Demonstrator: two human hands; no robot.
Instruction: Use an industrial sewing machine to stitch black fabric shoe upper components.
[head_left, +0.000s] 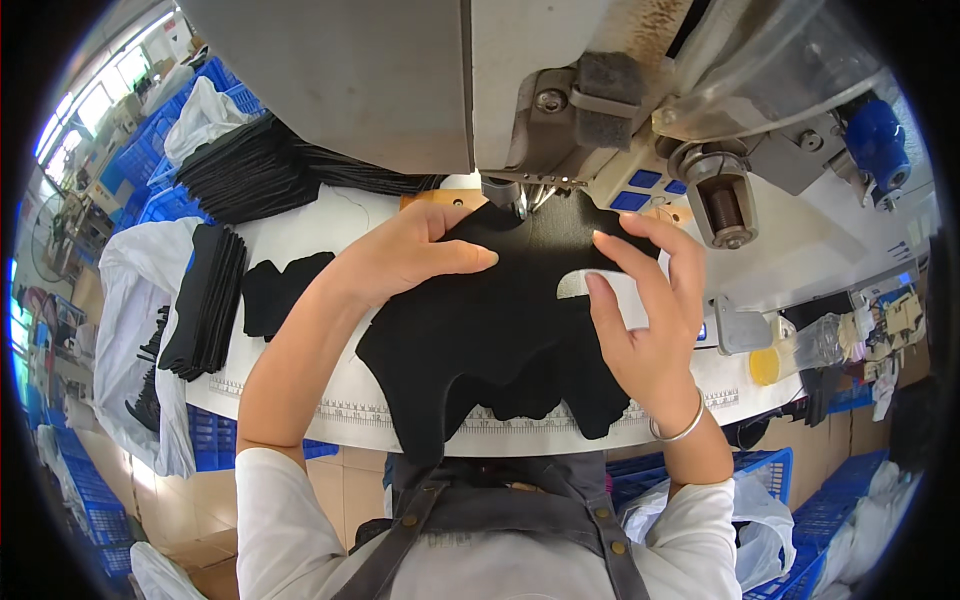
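A black cut fabric piece (500,320) with curved, notched edges lies under the sewing machine's needle area (524,200) and hangs past the table's front edge. My left hand (410,250) rests on its upper left part, thumb stretched over the cloth and apart from the index finger, beside the presser foot. Over on the right, my right hand (655,300) has its fingers spread and bent, fingertips at the cloth's right edge. Between that hand's thumb and the fabric, a rounded cut-out shows the white table. The needle tip itself is hard to make out.
The machine head (340,80) overhangs the work. Stacked black fabric pieces (245,170) lie at the far left, with another stack (205,300) nearer and a small black piece (285,293) beside it. A thread bobbin (722,200) stands right. A printed ruler (520,424) follows the table's front edge.
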